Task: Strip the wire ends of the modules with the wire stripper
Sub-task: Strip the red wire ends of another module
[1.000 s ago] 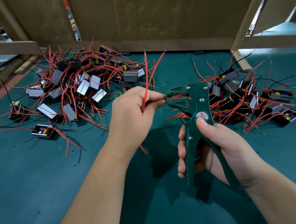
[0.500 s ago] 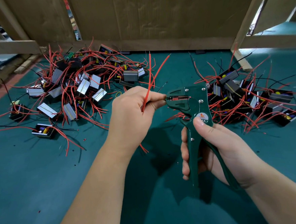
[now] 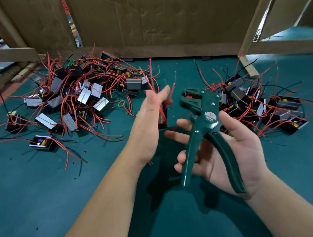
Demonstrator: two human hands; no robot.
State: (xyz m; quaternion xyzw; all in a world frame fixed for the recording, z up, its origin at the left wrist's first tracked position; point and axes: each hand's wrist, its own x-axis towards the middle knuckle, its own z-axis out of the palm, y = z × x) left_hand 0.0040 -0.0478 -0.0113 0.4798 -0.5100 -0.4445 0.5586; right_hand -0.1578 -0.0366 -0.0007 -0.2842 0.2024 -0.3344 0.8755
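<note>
Wire stripper (image 3: 206, 107), dark green, is held upright above the table by the right hand (image 3: 246, 149): the rear handle lies across the palm, the fingers curl loosely round the front handle, and the thumb rests just beside the round label at the pivot. Handles stand spread apart; the jaws are parted and point left. The left hand (image 3: 148, 126) is motion-blurred just left of the stripper head, fingers stretched out, with a dark module (image 3: 164, 116) showing at its far edge and red wires (image 3: 152, 78) rising above it. Whether this hand grips the module cannot be told. Unsorted modules form a left heap (image 3: 76, 100) of metal-cased units tangled in red leads and a right heap (image 3: 258, 103) behind the stripper. Both heaps lie on the green table mat (image 3: 46, 200), bounded at the rear by a cardboard panel (image 3: 154, 20).
</note>
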